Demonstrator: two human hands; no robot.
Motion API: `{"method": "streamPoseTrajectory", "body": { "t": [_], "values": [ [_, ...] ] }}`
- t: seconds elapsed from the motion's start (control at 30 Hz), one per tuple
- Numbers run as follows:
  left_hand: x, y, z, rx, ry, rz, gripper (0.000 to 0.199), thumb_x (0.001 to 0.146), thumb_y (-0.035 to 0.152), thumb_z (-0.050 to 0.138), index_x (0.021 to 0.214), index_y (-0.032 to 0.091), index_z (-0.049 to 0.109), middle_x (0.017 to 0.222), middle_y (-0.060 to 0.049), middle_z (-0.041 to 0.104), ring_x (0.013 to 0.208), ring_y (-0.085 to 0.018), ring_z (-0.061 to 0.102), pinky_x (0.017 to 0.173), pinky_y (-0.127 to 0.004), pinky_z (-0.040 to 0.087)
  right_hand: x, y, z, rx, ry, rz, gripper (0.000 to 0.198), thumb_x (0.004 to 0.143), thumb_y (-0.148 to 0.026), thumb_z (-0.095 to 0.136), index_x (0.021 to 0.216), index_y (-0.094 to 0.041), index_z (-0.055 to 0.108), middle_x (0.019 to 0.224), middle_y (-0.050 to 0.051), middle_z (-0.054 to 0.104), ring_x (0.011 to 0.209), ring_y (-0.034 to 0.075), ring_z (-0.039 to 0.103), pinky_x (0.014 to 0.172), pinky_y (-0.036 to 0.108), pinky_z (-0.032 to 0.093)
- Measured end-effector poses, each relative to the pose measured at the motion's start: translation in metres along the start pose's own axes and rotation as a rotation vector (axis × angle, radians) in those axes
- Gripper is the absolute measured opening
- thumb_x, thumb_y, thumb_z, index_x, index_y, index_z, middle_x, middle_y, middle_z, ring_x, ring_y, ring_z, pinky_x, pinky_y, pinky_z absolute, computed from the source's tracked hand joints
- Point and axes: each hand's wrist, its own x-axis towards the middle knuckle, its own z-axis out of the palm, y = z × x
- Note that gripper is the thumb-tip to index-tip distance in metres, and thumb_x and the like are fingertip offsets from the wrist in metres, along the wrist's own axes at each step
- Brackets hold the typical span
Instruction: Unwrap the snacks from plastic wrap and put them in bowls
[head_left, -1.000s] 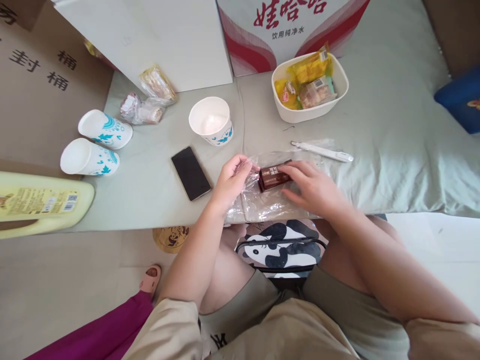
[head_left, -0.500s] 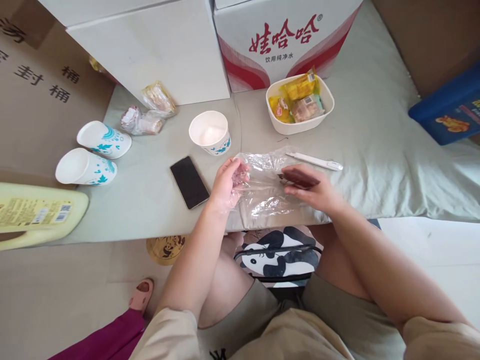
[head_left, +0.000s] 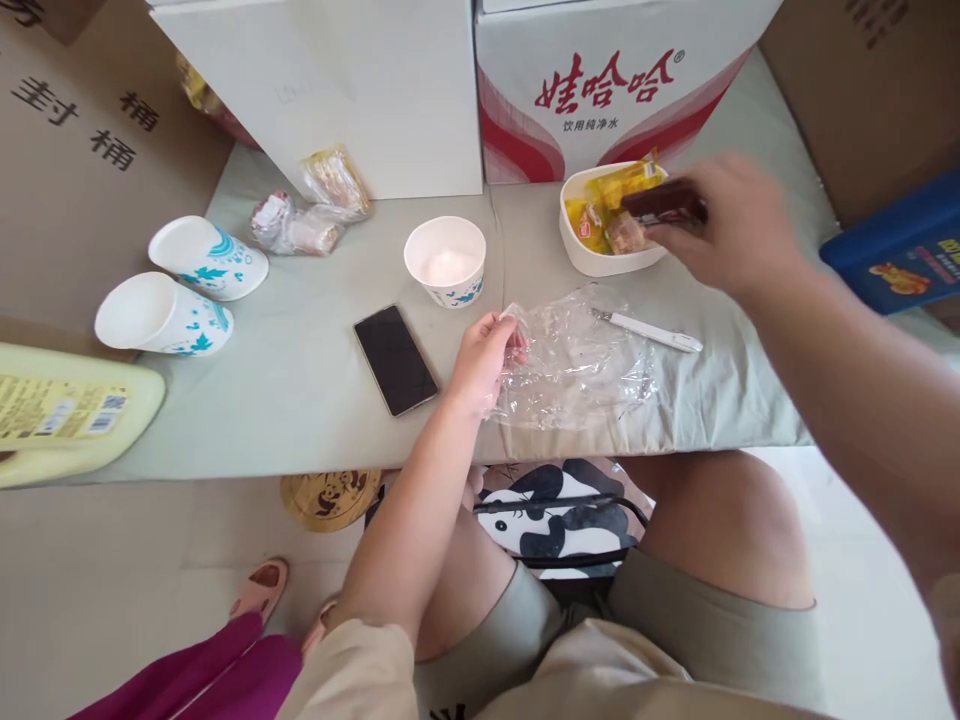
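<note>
My left hand (head_left: 484, 362) pinches the left side of a clear plastic bag (head_left: 577, 360), which lies crumpled on the cloth-covered surface. Blurred by motion, my right hand (head_left: 731, 225) is closed around a dark reddish-brown packet (head_left: 664, 207). The packet is over the right side of a white bowl (head_left: 607, 264) that has yellow-wrapped snacks (head_left: 589, 222) and a pinkish packet (head_left: 627, 233) in it. Right of the bag lies a white utility knife (head_left: 656, 332). A paper cup (head_left: 445, 262) stands behind my left hand, and a black phone (head_left: 395, 360) lies to its left.
Two paper cups (head_left: 165, 314) lie tilted at the left, by a pale yellow jug (head_left: 75, 410). Wrapped snacks (head_left: 311, 230) rest before a white box (head_left: 322, 90). A printed carton (head_left: 600, 100) stands behind the bowl, a blue package (head_left: 900, 245) at the right. Another person's slippered foot (head_left: 259, 590) shows below.
My right hand has moved away from the bag, up and right to the bowl, carrying the dark packet. My left hand keeps hold of the bag, now lying flatter. The view has shifted slightly.
</note>
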Motion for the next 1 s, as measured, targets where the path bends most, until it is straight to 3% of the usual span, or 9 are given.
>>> {"method": "streamPoseTrajectory", "body": {
  "t": [0.13, 0.23, 0.3, 0.43, 0.63, 0.77, 0.87, 1.0],
  "values": [
    [0.001, 0.002, -0.002, 0.008, 0.002, -0.002, 0.019, 0.092, 0.023, 0.051, 0.074, 0.019, 0.047, 0.064, 0.005, 0.055, 0.044, -0.004, 0.049, 0.038, -0.016, 0.019, 0.042, 0.004, 0.009, -0.265, -0.333, -0.115, 0.041, 0.087, -0.032, 0.071, 0.123, -0.012, 0.066, 0.123, 0.011, 0.067, 0.119, 0.026, 0.059, 0.098, 0.047, 0.04],
    [0.001, 0.004, -0.003, -0.003, 0.005, 0.0, 0.019, 0.092, 0.022, 0.051, 0.074, 0.019, 0.047, 0.064, 0.005, 0.055, 0.044, -0.004, 0.05, 0.038, -0.016, 0.019, 0.052, 0.002, 0.019, -0.294, -0.449, -0.151, 0.038, 0.088, -0.028, 0.07, 0.123, -0.012, 0.068, 0.123, 0.011, 0.069, 0.119, 0.028, 0.06, 0.099, 0.051, 0.038],
    [0.001, 0.005, -0.004, -0.01, 0.003, -0.007, 0.019, 0.093, 0.021, 0.051, 0.074, 0.019, 0.047, 0.063, 0.005, 0.055, 0.044, -0.003, 0.05, 0.038, -0.015, 0.018, 0.053, 0.001, 0.021, -0.321, -0.483, -0.158, 0.044, 0.091, -0.024, 0.063, 0.133, -0.012, 0.062, 0.129, 0.014, 0.067, 0.124, 0.031, 0.057, 0.099, 0.053, 0.036],
    [0.0, 0.006, -0.004, -0.021, 0.003, -0.026, 0.019, 0.093, 0.021, 0.051, 0.074, 0.019, 0.047, 0.063, 0.004, 0.055, 0.045, -0.003, 0.05, 0.038, -0.015, 0.019, 0.055, 0.004, 0.018, -0.384, -0.49, -0.107, 0.052, 0.097, -0.023, 0.05, 0.148, -0.012, 0.05, 0.145, 0.019, 0.056, 0.132, 0.038, 0.049, 0.099, 0.055, 0.033],
    [0.001, 0.006, -0.005, -0.01, -0.001, -0.002, 0.019, 0.092, 0.022, 0.051, 0.074, 0.018, 0.048, 0.065, 0.004, 0.056, 0.045, -0.003, 0.05, 0.039, -0.015, 0.02, 0.049, 0.004, 0.019, -0.357, -0.565, -0.134, 0.049, 0.1, -0.02, 0.039, 0.147, -0.015, 0.053, 0.151, 0.017, 0.052, 0.137, 0.036, 0.047, 0.105, 0.057, 0.033],
    [0.002, 0.005, -0.006, -0.017, 0.007, -0.003, 0.019, 0.09, 0.025, 0.054, 0.074, 0.018, 0.048, 0.064, 0.004, 0.056, 0.044, -0.003, 0.049, 0.038, -0.015, 0.019, 0.048, 0.007, 0.016, -0.3, -0.487, -0.032, 0.049, 0.096, -0.019, 0.044, 0.143, -0.017, 0.059, 0.143, 0.017, 0.06, 0.13, 0.036, 0.053, 0.103, 0.057, 0.039],
    [0.003, 0.005, -0.007, -0.021, 0.019, 0.0, 0.019, 0.088, 0.027, 0.059, 0.074, 0.019, 0.048, 0.064, 0.005, 0.055, 0.043, -0.003, 0.048, 0.037, -0.015, 0.017, 0.052, 0.017, 0.013, -0.242, -0.436, 0.026, 0.047, 0.091, -0.011, 0.047, 0.133, -0.017, 0.067, 0.128, 0.014, 0.07, 0.113, 0.029, 0.063, 0.095, 0.047, 0.047],
    [0.004, 0.005, -0.007, -0.021, 0.013, 0.006, 0.017, 0.088, 0.026, 0.057, 0.074, 0.019, 0.049, 0.064, 0.005, 0.056, 0.043, -0.003, 0.049, 0.037, -0.015, 0.016, 0.063, 0.037, 0.024, -0.117, -0.343, 0.035, 0.04, 0.087, -0.007, 0.056, 0.123, -0.017, 0.072, 0.112, 0.004, 0.075, 0.095, 0.017, 0.063, 0.092, 0.041, 0.048]
  ]
}}
